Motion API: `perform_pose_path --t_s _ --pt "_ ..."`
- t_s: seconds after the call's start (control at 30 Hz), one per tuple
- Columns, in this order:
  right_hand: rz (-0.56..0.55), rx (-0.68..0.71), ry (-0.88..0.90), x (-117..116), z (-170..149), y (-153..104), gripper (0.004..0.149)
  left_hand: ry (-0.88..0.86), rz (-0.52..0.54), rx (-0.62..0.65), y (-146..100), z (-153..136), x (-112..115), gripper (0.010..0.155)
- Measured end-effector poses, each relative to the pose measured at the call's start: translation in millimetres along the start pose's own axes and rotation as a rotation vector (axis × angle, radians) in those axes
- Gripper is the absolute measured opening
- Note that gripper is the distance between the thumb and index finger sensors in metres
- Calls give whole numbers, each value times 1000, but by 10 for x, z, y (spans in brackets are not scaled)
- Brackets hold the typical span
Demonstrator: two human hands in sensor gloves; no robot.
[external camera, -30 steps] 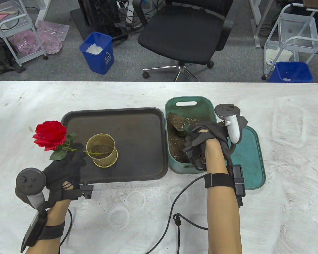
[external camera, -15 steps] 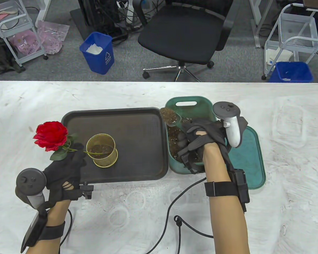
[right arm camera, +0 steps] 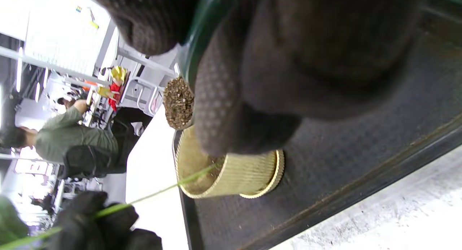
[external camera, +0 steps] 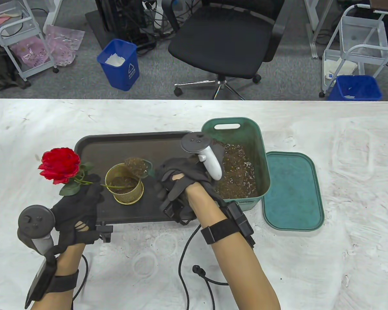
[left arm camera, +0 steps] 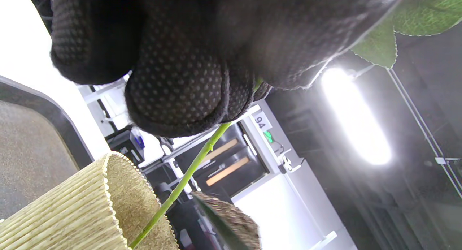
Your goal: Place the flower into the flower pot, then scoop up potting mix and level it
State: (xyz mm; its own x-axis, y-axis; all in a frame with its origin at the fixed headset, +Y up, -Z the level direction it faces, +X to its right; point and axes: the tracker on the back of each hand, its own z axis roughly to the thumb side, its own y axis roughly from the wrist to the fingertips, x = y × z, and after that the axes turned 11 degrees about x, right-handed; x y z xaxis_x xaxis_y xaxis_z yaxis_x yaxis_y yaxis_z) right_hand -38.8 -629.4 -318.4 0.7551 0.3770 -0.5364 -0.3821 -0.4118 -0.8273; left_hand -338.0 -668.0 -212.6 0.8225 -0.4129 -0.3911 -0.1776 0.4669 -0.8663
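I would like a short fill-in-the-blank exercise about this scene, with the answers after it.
1. The left hand pinches the stem of the red ____.
2. The right hand holds a scoop full of potting ____.
3. The gold pot stands on the dark ____.

Answers: flower; mix; tray

Little can be read. In the left wrist view a small white tag (left arm camera: 260, 121) on the pale frame behind the stem bears the number 94. In the table view the blue bin (external camera: 119, 64) on the floor at left carries a white recycling-type sign (external camera: 131, 67) with a line of small characters under it, too small to make out. In the right wrist view a lit sign (right arm camera: 30, 166) at the far left edge shows pale blocky letters, blurred beyond reading. The pink bags (external camera: 63, 45) by the cart have printing that is also too small to read.
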Motion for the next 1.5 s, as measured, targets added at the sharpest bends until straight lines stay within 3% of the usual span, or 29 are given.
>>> perform_pose_path --t_s 0.13,0.43,0.67,0.83,1.0,1.3,1.4,1.5 --pt "0 8 -95 -178 92 74 52 -3 1 -3 5 -2 -3 43" --pt "-68 94 -484 -507 342 37 54 -8 1 -8 4 -5 -8 43" --pt "-170 160 -733 -613 479 -97 55 -5 1 -4 5 -2 -9 43" --pt "-224 186 -757 -564 474 -199 55 -2 2 -4 0 -5 -15 43" --pt "-312 190 -645 -195 428 -377 54 3 4 -3 2 -7 -20 43" --pt "-596 14 -385 1067 64 -856 54 0 10 -13 3 -13 -31 43" --pt "-633 -113 -433 1304 -146 -826 54 4 13 -15 3 -11 -38 43" --pt "-557 -273 -556 1455 -336 -637 53 6 17 -18 1 -17 -42 43"
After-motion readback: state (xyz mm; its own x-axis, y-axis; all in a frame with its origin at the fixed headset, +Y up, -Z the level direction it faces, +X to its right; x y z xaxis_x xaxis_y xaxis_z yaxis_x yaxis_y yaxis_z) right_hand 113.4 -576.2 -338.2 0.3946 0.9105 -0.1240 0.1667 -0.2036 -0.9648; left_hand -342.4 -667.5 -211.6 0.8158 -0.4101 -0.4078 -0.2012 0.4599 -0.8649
